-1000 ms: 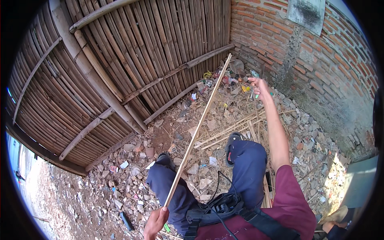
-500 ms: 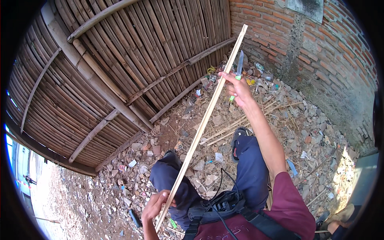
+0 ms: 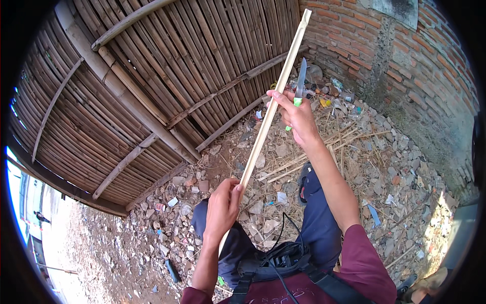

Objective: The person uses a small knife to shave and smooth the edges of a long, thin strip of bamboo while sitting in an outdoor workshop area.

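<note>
A long, pale split-bamboo strip slants up from my lap toward the brick wall, with a notched far end. My left hand grips it around its lower middle, above my left knee. Higher up, my right hand pinches the strip with thumb and forefinger. That same hand holds a knife with a bright green handle, its blade pointing up and away beside the strip. The strip's lower end passes behind my left hand and forearm.
A bamboo-slat wall stands at the left and a brick wall at the far right. Rubble covers the ground, with thin bamboo strips lying beyond my feet. A dark, long object lies at the lower left. Part of another person shows lower right.
My left hand has moved up along the strip, away from its lower end. The strip's far end is higher in view. My right hand still holds strip and knife.
</note>
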Available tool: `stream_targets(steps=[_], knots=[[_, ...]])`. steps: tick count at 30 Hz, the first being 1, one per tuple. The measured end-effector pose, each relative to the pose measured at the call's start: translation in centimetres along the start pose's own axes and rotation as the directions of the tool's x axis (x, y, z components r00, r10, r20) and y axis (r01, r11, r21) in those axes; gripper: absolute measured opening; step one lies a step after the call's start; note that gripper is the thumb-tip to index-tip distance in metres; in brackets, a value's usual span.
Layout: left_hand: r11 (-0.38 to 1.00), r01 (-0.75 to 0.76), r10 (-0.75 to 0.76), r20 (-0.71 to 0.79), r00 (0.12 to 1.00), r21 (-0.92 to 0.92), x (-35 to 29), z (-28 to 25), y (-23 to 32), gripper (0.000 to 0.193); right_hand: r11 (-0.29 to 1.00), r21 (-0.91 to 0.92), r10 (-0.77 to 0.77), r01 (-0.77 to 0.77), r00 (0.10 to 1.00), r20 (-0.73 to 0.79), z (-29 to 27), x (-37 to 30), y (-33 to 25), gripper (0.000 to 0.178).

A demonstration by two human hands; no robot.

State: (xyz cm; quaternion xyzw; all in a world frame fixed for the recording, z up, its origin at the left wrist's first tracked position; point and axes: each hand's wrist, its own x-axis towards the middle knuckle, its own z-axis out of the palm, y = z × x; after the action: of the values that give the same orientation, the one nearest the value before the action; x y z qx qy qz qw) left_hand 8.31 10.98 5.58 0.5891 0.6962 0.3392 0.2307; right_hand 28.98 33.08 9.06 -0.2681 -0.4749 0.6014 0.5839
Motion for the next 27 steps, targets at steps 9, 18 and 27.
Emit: stream_targets(steps=[9, 18, 27], knots=[[0.880, 0.136, 0.085, 0.431, 0.898, -0.455, 6.7, 1.0, -2.0, 0.042, 0.980, -0.199, -0.032, 0.023, 0.999, -0.042, -2.5, 1.9, 0.1, 0.034], [0.743, 0.353, 0.083, 0.602, 0.794, -0.568, 12.1, 5.3, -5.2, 0.055, 0.869, -0.495, 0.011, 0.000, 1.000, 0.019, -6.5, 4.3, 6.1, 0.035], [0.645, 0.518, -0.041, 0.651, 0.758, -0.562, 13.9, 5.8, -6.6, 0.040, 0.369, -0.906, 0.019, 0.205, 0.974, 0.227, -5.7, 2.2, 10.6, 0.023]])
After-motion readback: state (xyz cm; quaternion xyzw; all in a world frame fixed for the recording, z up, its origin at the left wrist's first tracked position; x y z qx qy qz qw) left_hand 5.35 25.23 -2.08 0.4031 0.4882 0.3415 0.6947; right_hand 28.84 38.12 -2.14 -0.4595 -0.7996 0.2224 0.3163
